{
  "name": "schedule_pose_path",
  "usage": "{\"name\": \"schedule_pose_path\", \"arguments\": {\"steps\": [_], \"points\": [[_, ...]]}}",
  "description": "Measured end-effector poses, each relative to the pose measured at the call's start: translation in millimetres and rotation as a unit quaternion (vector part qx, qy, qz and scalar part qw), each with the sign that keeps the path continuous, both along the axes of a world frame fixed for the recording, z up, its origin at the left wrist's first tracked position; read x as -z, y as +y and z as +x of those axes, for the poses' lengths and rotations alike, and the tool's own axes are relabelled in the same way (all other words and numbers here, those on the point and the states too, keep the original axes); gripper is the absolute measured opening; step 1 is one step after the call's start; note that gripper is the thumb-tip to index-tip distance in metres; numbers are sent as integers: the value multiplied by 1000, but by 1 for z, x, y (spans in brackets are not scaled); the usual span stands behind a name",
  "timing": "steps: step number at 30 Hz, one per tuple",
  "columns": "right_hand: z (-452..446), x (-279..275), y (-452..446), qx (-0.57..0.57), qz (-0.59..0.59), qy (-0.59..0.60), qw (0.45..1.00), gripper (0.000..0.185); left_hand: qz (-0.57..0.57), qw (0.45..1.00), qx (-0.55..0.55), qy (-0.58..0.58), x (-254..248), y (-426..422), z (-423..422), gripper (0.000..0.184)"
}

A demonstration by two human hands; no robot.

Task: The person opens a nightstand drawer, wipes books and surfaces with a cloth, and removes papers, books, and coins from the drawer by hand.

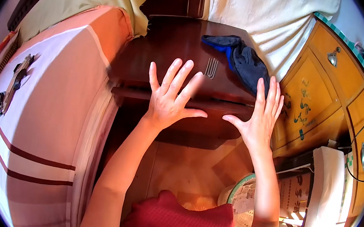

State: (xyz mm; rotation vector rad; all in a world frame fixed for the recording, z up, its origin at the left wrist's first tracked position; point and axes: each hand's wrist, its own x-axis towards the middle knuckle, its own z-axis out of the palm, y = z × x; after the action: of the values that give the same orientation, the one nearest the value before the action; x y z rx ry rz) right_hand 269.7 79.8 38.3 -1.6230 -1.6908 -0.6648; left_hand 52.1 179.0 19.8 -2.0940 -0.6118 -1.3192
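Both of my hands are held up over the front edge of a dark red-brown wooden table (167, 37). My left hand (168, 92) has its fingers spread and holds nothing. My right hand (258, 114) is also empty, with its thumb stretched out toward the left one and its fingers nearly straight. Several thin metal U-shaped pins (211, 68) lie on the tabletop beyond and between the hands. Behind my right fingertips rests a crumpled dark grey, fuzzy cloth item (250, 63) with blue parts; its kind is unclear.
A bed (55, 114) with striped covers stands at left, with a brown and black strap-like object (14, 84) on it. At right is a yellow wooden cabinet (320, 87). A green-rimmed bin (245, 181) and a cardboard box (295, 192) stand below. White cloth (266, 12) hangs behind.
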Motion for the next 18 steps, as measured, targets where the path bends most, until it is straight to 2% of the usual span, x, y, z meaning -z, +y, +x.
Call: {"name": "schedule_pose_path", "arguments": {"steps": [1, 2, 4, 5, 6, 9, 11, 12, 14, 16, 18], "points": [[-1, -1, 0, -6, -17, -11, 1000, 115, -17, 1000, -6, 4, -1, -2, 0, 89], [-5, -7, -4, -37, -29, -35, 998, 94, -16, 1000, -5, 5, 2, -4, 0, 89], [-14, -17, 4, -166, -33, -68, 983, 68, -1, 1000, -21, -18, 11, -8, -1, 83], [-27, -28, 10, -213, -53, -38, 975, 51, 1, 999, -21, -38, 14, -13, 0, 73], [-38, -29, 22, -204, -43, -27, 978, 47, 8, 997, -24, -71, 16, -19, 0, 58], [-48, -26, 47, -175, -1, -64, 982, 38, -67, 997, -1, -41, 18, -27, -5, 36], [-48, -23, 51, -226, -23, -48, 973, 25, -84, 996, -7, -36, 17, -27, -7, 36], [-46, -23, 47, -227, -23, -49, 972, 25, -104, 994, -14, -31, 17, -28, -8, 35], [-39, -17, 31, -244, 13, -48, 968, 15, -112, 993, -9, -26, 17, -32, -8, 35], [-34, -15, 22, -259, 70, 34, 963, 13, -151, 988, 15, -39, 19, -31, -7, 35], [-34, -21, 8, -222, 122, 146, 956, 11, -171, 983, 29, -58, 21, -35, -4, 35]]}}
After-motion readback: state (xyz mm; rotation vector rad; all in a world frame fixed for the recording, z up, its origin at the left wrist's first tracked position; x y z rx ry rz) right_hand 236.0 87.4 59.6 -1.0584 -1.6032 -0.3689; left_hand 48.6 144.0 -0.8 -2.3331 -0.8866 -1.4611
